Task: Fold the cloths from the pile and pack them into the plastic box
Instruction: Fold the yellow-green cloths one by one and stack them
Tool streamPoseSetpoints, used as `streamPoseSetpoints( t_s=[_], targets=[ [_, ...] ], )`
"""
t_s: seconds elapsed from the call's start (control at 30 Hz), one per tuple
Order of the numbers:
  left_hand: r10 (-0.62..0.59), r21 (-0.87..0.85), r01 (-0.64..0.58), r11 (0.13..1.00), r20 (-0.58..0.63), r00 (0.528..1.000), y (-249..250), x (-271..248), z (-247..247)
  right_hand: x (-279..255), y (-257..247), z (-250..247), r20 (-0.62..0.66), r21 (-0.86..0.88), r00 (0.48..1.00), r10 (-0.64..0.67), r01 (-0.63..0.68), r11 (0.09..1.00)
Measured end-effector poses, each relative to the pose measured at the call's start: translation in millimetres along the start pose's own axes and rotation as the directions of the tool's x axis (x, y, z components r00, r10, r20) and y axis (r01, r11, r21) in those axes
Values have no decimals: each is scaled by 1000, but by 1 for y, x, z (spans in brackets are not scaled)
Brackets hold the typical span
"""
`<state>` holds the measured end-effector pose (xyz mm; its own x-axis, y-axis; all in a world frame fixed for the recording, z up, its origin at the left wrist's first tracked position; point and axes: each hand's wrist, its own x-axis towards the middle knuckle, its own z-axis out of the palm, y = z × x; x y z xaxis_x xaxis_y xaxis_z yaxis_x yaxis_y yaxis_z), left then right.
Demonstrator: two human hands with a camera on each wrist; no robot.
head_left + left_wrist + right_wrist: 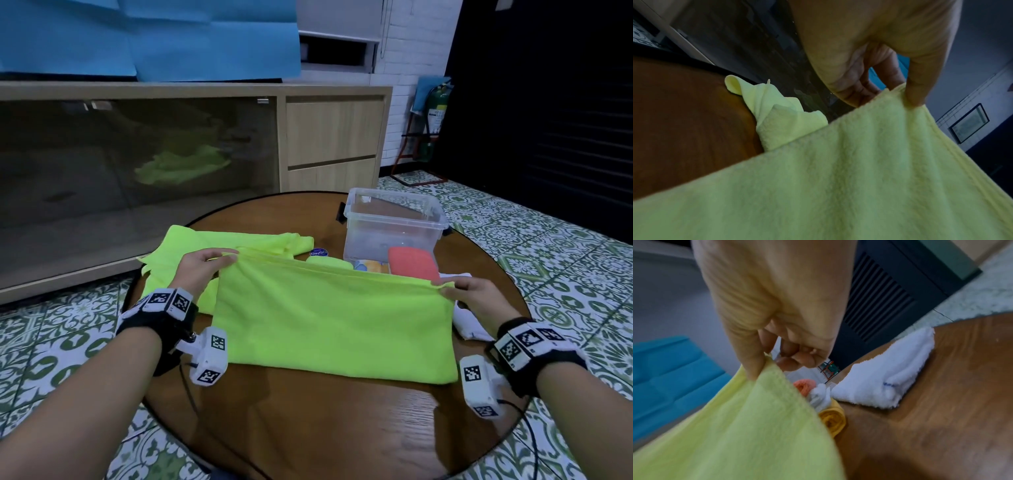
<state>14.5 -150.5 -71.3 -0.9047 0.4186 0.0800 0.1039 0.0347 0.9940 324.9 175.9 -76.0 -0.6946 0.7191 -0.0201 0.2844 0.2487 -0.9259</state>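
Observation:
A bright yellow-green cloth (329,322) hangs stretched between my hands over the round wooden table (308,428), its lower edge resting on the tabletop. My left hand (205,265) pinches its top left corner (898,95). The top right corner (764,369) is pinched by my right hand (469,294). Behind the stretched cloth lies a second yellow-green cloth (226,243), spread and rumpled. The clear plastic box (394,222) stands at the far right of the table with nothing visible inside.
In front of the box lie a coral cloth (412,263), a white cloth (885,386) and an orange cloth (833,420). A round blue sticker (318,253) sits near the box. A wooden cabinet (335,137) stands beyond the table on patterned floor tiles.

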Motion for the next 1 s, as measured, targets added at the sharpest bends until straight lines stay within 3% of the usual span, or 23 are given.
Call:
streamPoseSetpoints(
  t_s=[0.2, 0.33, 0.47, 0.63, 1.0],
  targets=[
    [-5, 36, 5, 999, -13, 1000, -3, 2, 1, -2, -3, 0, -49, -45, 998, -33, 31, 998],
    [3, 14, -2, 1000, -51, 999, 0, 2, 4, -2, -5, -1, -51, 43, 999, 4, -2, 999],
    [-38, -73, 33, 997, -66, 997, -2, 5, -1, 6, -1, -3, -120, 241, 990, 78, -48, 969],
    [-66, -105, 53, 993, -120, 991, -7, 6, -1, 14, -1, 2, -80, 344, 986, 147, -111, 932],
    [11, -116, -17, 993, -48, 999, -5, 3, -5, 13, -11, 5, -92, 548, 987, 132, -60, 834]
  ],
)
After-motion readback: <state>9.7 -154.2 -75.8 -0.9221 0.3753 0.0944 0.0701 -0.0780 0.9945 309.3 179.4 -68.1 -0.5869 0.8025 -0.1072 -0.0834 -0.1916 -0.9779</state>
